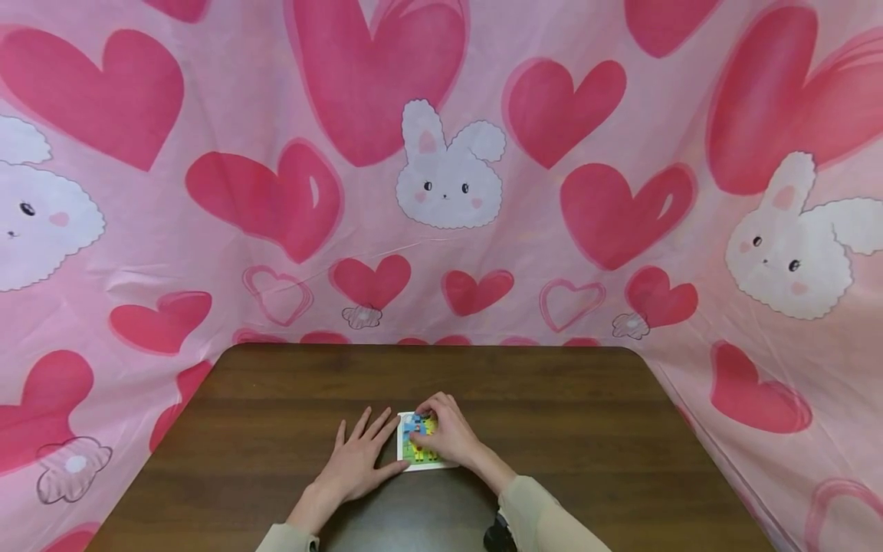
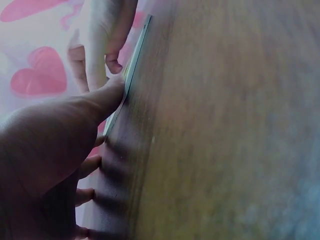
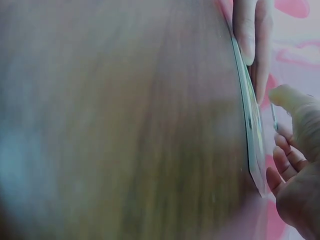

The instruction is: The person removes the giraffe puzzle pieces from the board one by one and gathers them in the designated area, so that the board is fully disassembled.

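A small flat picture puzzle (image 1: 429, 465) with a white border and a green, blue and yellow picture lies on the table between the hands. My left hand (image 1: 353, 464) rests at its left side, fingers straight and spread. The left thumb (image 2: 107, 97) presses on the near left corner of the border, and a fingertip touches farther up that side. Over the picture, my right hand (image 1: 451, 435) pinches a thin flat puzzle piece (image 3: 273, 117) between thumb and fingers. In the right wrist view the piece stands edge-on, raised over the board. The right hand hides the picture's right part.
The brown wooden table (image 1: 552, 414) has rounded far corners. A pink cloth (image 1: 441, 261) printed with hearts and rabbits hangs behind it and along both sides. A black device (image 1: 500, 534) sits at the right wrist by the sleeve.
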Demonstrator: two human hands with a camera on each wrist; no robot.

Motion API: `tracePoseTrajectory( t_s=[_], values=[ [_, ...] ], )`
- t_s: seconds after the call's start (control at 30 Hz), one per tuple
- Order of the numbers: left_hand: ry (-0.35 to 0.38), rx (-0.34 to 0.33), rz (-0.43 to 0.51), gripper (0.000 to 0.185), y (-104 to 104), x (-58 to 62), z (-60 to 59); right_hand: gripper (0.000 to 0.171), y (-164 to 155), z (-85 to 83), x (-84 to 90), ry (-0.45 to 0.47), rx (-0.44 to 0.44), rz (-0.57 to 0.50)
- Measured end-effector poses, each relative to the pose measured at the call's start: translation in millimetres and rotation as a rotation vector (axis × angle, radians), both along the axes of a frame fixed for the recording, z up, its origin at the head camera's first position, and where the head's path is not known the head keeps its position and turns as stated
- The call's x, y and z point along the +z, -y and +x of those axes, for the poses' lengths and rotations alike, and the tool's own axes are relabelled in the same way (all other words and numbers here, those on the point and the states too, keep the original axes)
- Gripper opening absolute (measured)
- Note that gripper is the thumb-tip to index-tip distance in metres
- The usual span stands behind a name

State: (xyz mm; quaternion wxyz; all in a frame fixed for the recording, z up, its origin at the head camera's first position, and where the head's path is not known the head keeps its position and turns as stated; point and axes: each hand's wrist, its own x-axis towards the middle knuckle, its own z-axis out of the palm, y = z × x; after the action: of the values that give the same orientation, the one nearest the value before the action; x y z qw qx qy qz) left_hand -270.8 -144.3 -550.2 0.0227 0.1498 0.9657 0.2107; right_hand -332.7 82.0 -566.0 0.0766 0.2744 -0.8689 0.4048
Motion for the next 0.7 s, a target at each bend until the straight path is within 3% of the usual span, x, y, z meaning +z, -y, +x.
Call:
tracePoseTrajectory(
  t_s=[0.17, 0.23, 0.3, 0.43, 0.53, 0.7],
  values=[
    [0.003, 0.001, -0.005, 0.086, 0.3, -0.5, -0.7, 0.034, -15.6, -27.2, -36.3, -0.054, -0.026, -0.018],
    [0.008, 0.005, -0.008, 0.087, 0.2, -0.1, -0.8, 0.034, -24.5, -34.2, -41.3, -0.076, -0.037, -0.012],
    [0.016, 0.010, -0.011, 0.088, -0.2, 0.8, -0.8, 0.036, -36.1, -30.0, -27.8, -0.129, -0.031, 0.015],
    [0.032, 0.016, -0.009, 0.089, -0.1, 2.6, -0.4, 0.038, -56.0, -34.1, -21.3, -0.167, -0.061, 0.012],
    [0.032, 0.013, -0.010, 0.090, 0.4, 2.4, -0.5, 0.036, -68.2, -48.7, -33.4, -0.131, -0.110, 0.002],
    [0.023, 0.007, -0.016, 0.090, 1.0, 0.7, -0.6, 0.035, -84.5, -56.1, -33.0, -0.168, -0.140, 0.024]
  ],
)
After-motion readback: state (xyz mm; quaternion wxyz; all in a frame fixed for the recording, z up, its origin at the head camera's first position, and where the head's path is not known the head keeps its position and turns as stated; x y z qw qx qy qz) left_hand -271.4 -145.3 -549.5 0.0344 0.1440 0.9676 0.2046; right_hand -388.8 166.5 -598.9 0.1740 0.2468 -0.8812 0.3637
